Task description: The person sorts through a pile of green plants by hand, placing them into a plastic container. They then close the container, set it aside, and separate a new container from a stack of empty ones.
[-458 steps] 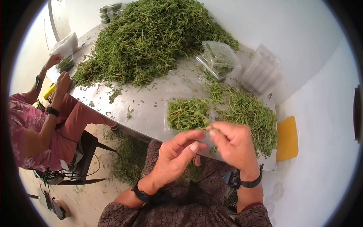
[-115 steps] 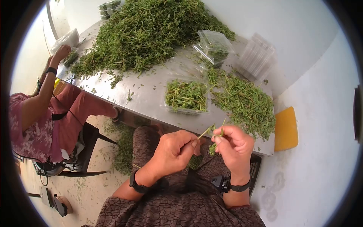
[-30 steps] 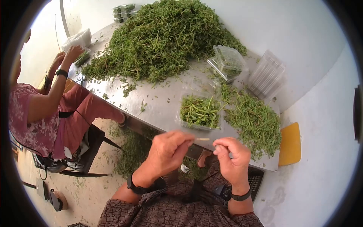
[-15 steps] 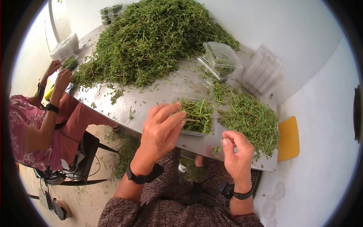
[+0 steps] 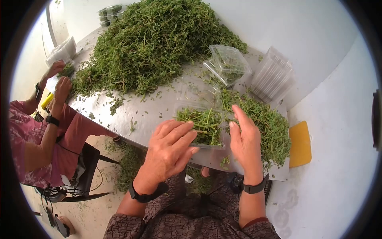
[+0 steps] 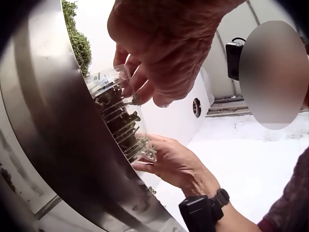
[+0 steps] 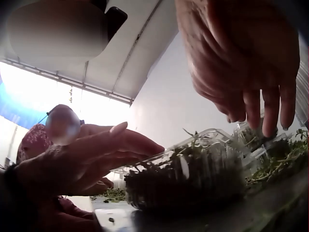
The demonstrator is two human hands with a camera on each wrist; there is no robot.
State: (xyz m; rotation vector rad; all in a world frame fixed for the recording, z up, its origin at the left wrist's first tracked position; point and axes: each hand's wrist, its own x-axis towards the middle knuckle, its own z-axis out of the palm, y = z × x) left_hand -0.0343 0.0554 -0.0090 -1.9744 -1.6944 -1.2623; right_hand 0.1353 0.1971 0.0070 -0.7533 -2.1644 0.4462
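A clear plastic box (image 5: 205, 126) filled with green stems stands at the table's near edge, its lid folded back behind it. My left hand (image 5: 167, 149) lies over the box's left side, fingers extended at the stems (image 5: 209, 119). On the other side, my right hand (image 5: 246, 145) is raised with straight fingers and nothing visible in it, near the box's right side and a smaller heap of stems (image 5: 268, 123). The right wrist view shows the left hand (image 7: 96, 152) beside the box (image 7: 183, 179) and the right hand (image 7: 246, 67) above it, fingers pointing down.
A large heap of greens (image 5: 147, 47) covers the back of the metal table (image 5: 147, 115). Filled boxes (image 5: 229, 63) and a stack of empty containers (image 5: 272, 75) stand at the back right. A yellow board (image 5: 300, 144) is at the right. Another person (image 5: 38, 147) sits at the left.
My left hand has gone from in front of the table to the box, and the pale stem piece it pinched is no longer seen. My right hand has moved up beside the box, fingers straightened.
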